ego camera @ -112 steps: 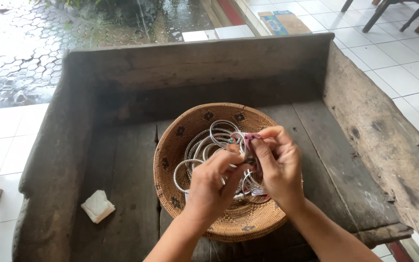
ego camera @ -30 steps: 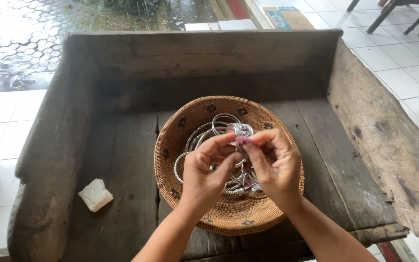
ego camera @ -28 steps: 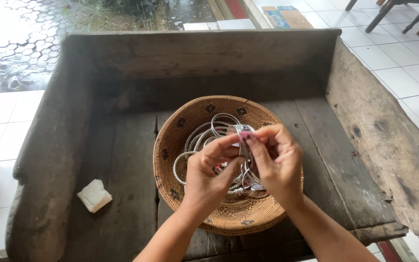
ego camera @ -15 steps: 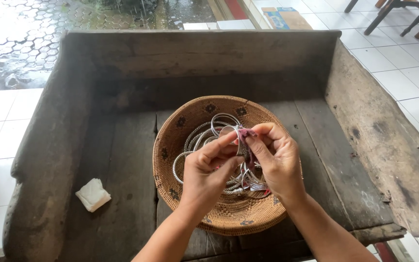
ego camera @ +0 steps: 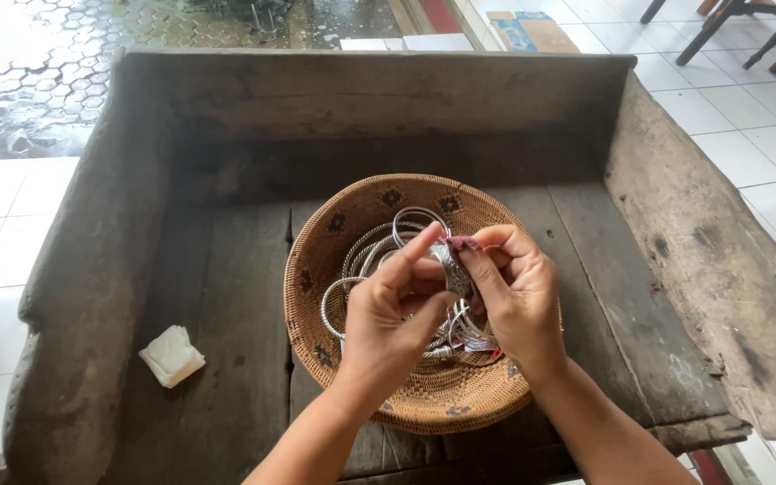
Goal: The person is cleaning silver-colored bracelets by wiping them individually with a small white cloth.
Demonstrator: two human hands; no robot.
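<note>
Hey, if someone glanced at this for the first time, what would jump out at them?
Two bare hands meet at the centre, the left hand and right hand pinching a silver bangle between fingertips. Beneath them sits a round woven basket heaped with more silver bangles, on a dark weathered wooden tray. A small white folded cloth lies at the tray's left.

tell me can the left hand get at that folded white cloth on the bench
Probably yes: the white cloth lies in the open on the wooden bench, nothing around it. But the left hand is busy holding a silver bangle.
</note>
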